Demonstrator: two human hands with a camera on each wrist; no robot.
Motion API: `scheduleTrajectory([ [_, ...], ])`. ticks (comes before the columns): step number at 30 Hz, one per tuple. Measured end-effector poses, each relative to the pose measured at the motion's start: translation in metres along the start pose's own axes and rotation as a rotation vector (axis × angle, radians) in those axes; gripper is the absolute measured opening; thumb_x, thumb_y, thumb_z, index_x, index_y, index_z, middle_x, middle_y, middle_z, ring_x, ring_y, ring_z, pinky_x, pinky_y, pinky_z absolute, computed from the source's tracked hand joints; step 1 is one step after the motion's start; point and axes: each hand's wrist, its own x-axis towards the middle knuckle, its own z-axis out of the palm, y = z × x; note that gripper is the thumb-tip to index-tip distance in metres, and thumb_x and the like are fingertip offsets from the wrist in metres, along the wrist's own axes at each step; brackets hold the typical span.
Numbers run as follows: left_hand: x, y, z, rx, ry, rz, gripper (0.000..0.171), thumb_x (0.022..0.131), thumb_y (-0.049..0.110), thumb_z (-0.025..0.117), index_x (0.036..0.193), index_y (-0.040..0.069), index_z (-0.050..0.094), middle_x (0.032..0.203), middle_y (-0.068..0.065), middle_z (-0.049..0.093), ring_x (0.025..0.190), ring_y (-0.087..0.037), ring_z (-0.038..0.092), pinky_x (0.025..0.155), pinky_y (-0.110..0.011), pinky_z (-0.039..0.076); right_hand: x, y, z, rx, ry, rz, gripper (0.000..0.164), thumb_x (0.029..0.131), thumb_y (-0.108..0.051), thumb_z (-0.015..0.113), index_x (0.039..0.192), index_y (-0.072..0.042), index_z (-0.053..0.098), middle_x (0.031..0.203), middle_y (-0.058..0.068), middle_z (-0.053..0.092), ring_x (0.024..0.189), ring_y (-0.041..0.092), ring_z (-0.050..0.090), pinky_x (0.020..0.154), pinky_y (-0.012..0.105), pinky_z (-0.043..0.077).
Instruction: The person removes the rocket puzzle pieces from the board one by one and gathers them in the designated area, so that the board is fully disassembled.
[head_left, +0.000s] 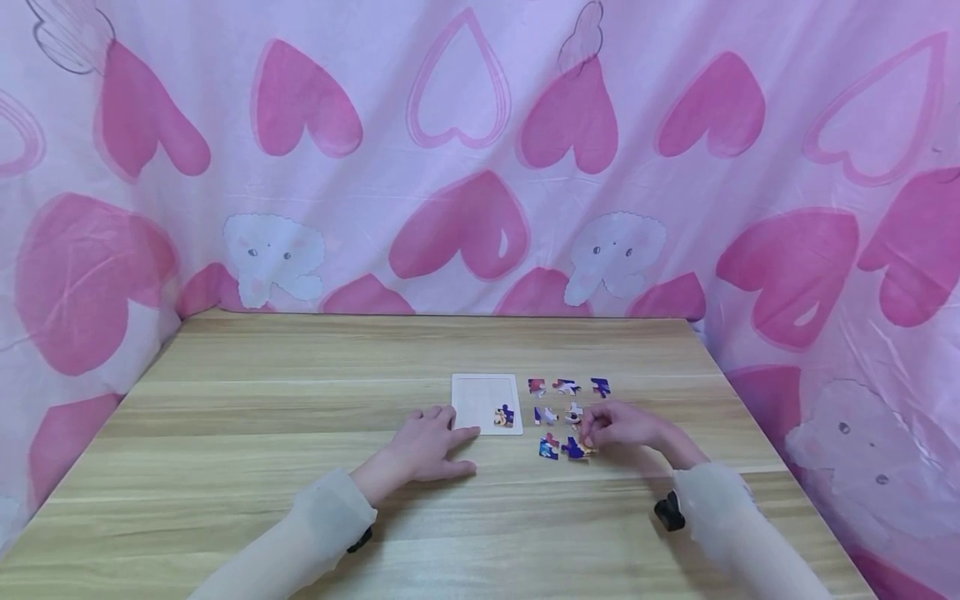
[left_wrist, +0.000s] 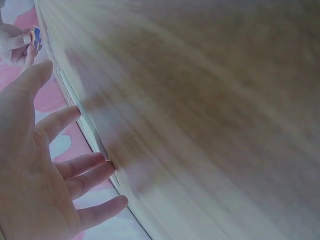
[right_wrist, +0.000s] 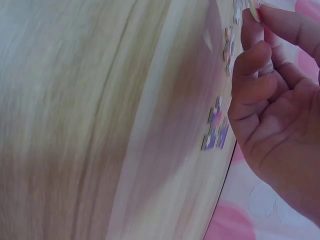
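My right hand (head_left: 618, 423) pinches a jigsaw puzzle piece (head_left: 577, 448), dark blue with yellow, between thumb and fingertips. In the right wrist view this piece (right_wrist: 254, 11) shows edge-on at the top, and its picture side is hidden. My left hand (head_left: 423, 446) lies with fingers spread at the near left corner of a white puzzle tray (head_left: 472, 396). Joined pieces (head_left: 504, 415) in yellow and purple sit in the tray's near right corner. The left wrist view shows the left hand's fingers (left_wrist: 65, 117) extended, holding nothing.
Loose puzzle pieces lie in rough rows right of the tray, among them a red and purple piece (head_left: 536, 387), a dark blue one (head_left: 600, 387) and a red and blue one (head_left: 549, 447). A pink heart-print curtain (head_left: 457, 225) borders the wooden table (head_left: 300, 358).
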Motion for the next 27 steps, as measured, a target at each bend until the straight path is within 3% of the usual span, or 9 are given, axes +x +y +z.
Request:
scheduleTrajectory([
  [8, 0.0006, -0.0002, 0.0007, -0.004, -0.008, -0.002, 0.064, 0.077, 0.067, 0.042, 0.128, 0.03, 0.047, 0.101, -0.008, 0.047, 0.086, -0.02, 0.044, 0.072, -0.04, 0.039, -0.0037, 0.007, -0.0047, -0.006, -0.008, 0.024, 0.01, 0.08, -0.002, 0.058, 0.089, 0.002, 0.057, 0.084, 0.007, 0.058, 0.072, 0.019, 0.048, 0.065, 0.03, 0.04],
  [17, 0.0003, 0.0002, 0.0005, -0.003, -0.009, -0.005, 0.062, 0.078, 0.066, 0.042, 0.129, 0.03, 0.047, 0.107, -0.01, 0.047, 0.095, -0.023, 0.045, 0.075, -0.044, 0.038, -0.0038, 0.0068, -0.0031, -0.024, 0.032, 0.053, 0.012, 0.079, -0.003, 0.061, 0.089, 0.003, 0.056, 0.073, 0.005, 0.054, 0.064, 0.016, 0.045, 0.058, 0.027, 0.039],
  [27, 0.0002, 0.0001, 0.0004, -0.003, 0.007, 0.008, 0.062, 0.078, 0.063, 0.046, 0.127, 0.027, 0.049, 0.104, -0.011, 0.047, 0.092, -0.024, 0.045, 0.074, -0.044, 0.039, -0.0039, 0.0102, -0.0028, 0.0, 0.049, 0.092, 0.015, 0.078, -0.002, 0.06, 0.093, 0.003, 0.057, 0.076, 0.006, 0.053, 0.066, 0.017, 0.045, 0.059, 0.03, 0.039],
])
